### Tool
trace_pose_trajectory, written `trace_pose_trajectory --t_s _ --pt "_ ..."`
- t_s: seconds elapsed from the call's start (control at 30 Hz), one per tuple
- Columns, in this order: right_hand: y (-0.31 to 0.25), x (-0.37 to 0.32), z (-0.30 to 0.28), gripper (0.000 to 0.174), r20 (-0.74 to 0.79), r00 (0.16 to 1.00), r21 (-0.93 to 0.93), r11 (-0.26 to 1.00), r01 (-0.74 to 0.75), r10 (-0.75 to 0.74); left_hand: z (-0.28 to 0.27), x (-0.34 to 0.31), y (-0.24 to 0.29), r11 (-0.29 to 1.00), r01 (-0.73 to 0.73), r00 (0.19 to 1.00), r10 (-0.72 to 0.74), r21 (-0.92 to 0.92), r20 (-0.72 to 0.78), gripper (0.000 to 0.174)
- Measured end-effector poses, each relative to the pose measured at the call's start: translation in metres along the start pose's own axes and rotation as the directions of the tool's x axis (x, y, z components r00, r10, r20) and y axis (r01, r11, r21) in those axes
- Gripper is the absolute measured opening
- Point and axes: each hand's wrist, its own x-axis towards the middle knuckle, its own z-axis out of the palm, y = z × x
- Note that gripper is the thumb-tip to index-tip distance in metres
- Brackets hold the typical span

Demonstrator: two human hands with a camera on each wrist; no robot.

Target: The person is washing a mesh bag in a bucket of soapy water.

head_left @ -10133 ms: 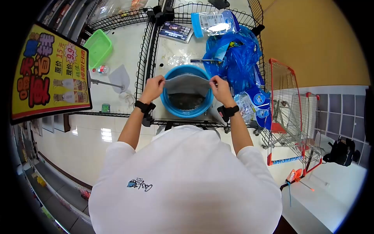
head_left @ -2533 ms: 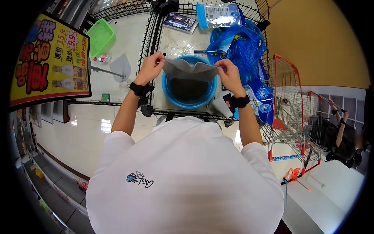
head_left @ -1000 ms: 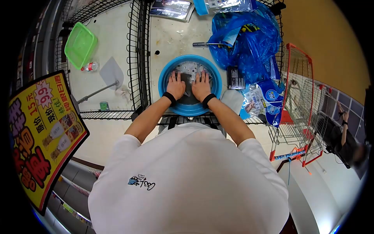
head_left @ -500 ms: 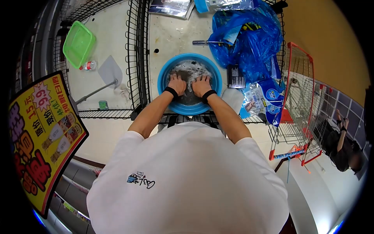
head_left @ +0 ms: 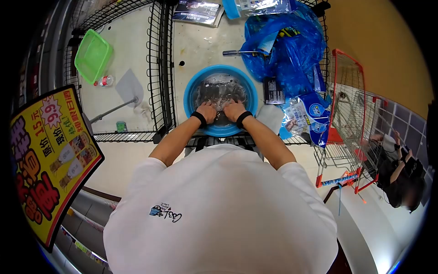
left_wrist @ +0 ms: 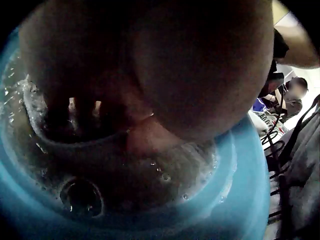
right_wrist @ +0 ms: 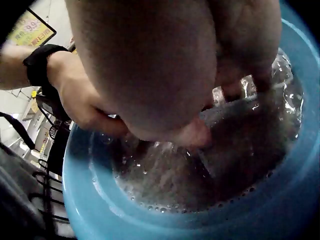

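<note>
Both hands are down in a round blue basin [head_left: 188, 91] of murky, foamy water. My left hand [head_left: 207, 111] is at the near left of the basin, and close beside it is my right hand [head_left: 234, 110]. Their fingers dip into the water, which hides the fingertips. A dark grey cloth [right_wrist: 235, 145] lies soaked under the surface; in the right wrist view its edge runs past the fingers, with the thumb in front. The left wrist view shows the left fingers [left_wrist: 84, 111] pointing down into the water. I cannot tell whether either hand grips the cloth.
Right of the basin are a blue plastic bag [head_left: 292, 50], a black box [head_left: 273, 90] and blue packets [head_left: 305, 116]. A screwdriver-like tool [head_left: 232, 53] lies behind it. Wire fencing [head_left: 159, 68] stands to the left, a shopping cart [head_left: 346, 114] to the right, with a person [head_left: 397, 173] beyond.
The hands earlier held the grey cloth up over the basin, then pressed it flat with spread fingers. Now they have drawn back toward the near rim, fingers deeper in the water.
</note>
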Motion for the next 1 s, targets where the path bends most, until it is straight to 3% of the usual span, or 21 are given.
trace_pose_trajectory --t_s 0.03,0.1,0.17,0.2,0.23,0.27,0.3,0.37,0.47,0.57,0.6,0.63,0.67,0.73,0.83,0.9,0.97,1.0 --pt "0.001 -0.003 -0.001 0.032 -0.003 1.000 -0.003 1.000 -0.002 0.002 0.003 0.003 -0.002 1.000 0.005 1.000 -0.005 0.000 0.018 0.034" --pt "-0.003 -0.011 -0.001 0.027 -0.183 0.981 -0.062 0.997 0.049 -0.059 0.006 0.001 -0.008 1.000 0.015 0.999 -0.015 0.002 0.035 0.033" --pt "-0.006 -0.017 -0.003 0.024 -0.210 0.972 -0.052 0.994 0.095 -0.104 0.007 -0.006 -0.006 0.999 -0.019 0.988 0.015 -0.030 -0.151 0.030" --pt "-0.007 -0.020 -0.004 0.022 -0.235 0.961 -0.042 0.989 0.142 -0.147 -0.003 -0.013 -0.001 0.999 -0.020 0.988 0.016 -0.029 -0.153 0.030" --pt "-0.009 -0.024 -0.010 0.022 -0.237 0.960 -0.044 0.989 0.140 -0.147 -0.021 -0.022 0.006 0.994 0.008 0.999 -0.013 -0.107 -0.043 0.028" --pt "-0.011 -0.028 -0.016 0.021 -0.139 0.979 -0.072 0.988 0.140 -0.149 -0.031 -0.027 0.009 0.983 0.046 0.997 -0.034 -0.180 0.070 0.026" --pt "-0.013 -0.031 -0.021 0.020 -0.037 0.988 -0.098 0.985 0.143 -0.148 -0.028 -0.027 0.007 0.983 0.047 0.997 -0.034 -0.179 0.070 0.026" --pt "-0.009 -0.028 -0.013 0.021 -0.049 0.987 -0.090 0.985 0.149 -0.154 -0.010 -0.020 0.000 0.987 -0.054 0.999 0.054 -0.149 -0.002 0.028" --pt "-0.008 -0.026 -0.016 0.017 -0.041 0.992 -0.082 0.990 0.115 -0.119 0.031 0.006 -0.017 0.988 -0.093 0.994 0.086 -0.125 -0.062 0.028" --pt "-0.007 -0.021 -0.024 0.018 0.014 1.000 0.001 1.000 0.010 -0.010 -0.011 -0.013 -0.003 0.991 -0.042 0.998 0.047 -0.127 0.042 0.028" --pt "-0.004 -0.022 -0.029 0.021 0.073 0.997 0.074 0.997 -0.015 0.010 -0.029 -0.020 0.003 0.990 0.012 0.990 0.008 -0.139 0.142 0.029" --pt "-0.002 -0.024 -0.034 0.025 0.134 0.991 0.146 0.988 -0.046 0.026 -0.031 -0.021 0.002 0.991 0.010 0.991 0.007 -0.131 0.134 0.029" --pt "0.001 -0.027 -0.035 0.025 0.126 0.992 0.142 0.989 -0.050 0.032 -0.031 -0.022 0.000 0.997 0.013 0.999 -0.009 -0.080 0.042 0.030" --pt "0.005 -0.034 -0.024 0.026 -0.234 0.972 0.045 0.998 0.048 -0.036 -0.019 -0.021 -0.007 0.999 0.052 0.985 -0.050 0.010 -0.163 0.034" --pt "0.010 -0.026 -0.020 0.030 -0.221 0.974 0.062 0.998 -0.028 0.041 -0.011 -0.013 -0.017 0.986 0.160 0.974 -0.166 -0.051 -0.153 0.039" --pt "0.010 -0.021 -0.020 0.033 -0.204 0.978 0.037 0.998 -0.041 0.048 -0.004 -0.003 -0.022 0.986 0.159 0.973 -0.164 -0.039 -0.160 0.040" --pt "0.005 -0.018 -0.017 0.036 -0.152 0.987 -0.025 0.998 -0.064 0.060 0.005 0.004 -0.026 0.971 0.165 0.972 -0.190 -0.172 -0.139 0.041" --pt "0.001 -0.017 -0.019 0.036 -0.169 0.983 -0.012 0.997 -0.077 0.074 0.011 0.011 -0.029 0.980 0.152 0.982 -0.165 -0.126 -0.094 0.042"
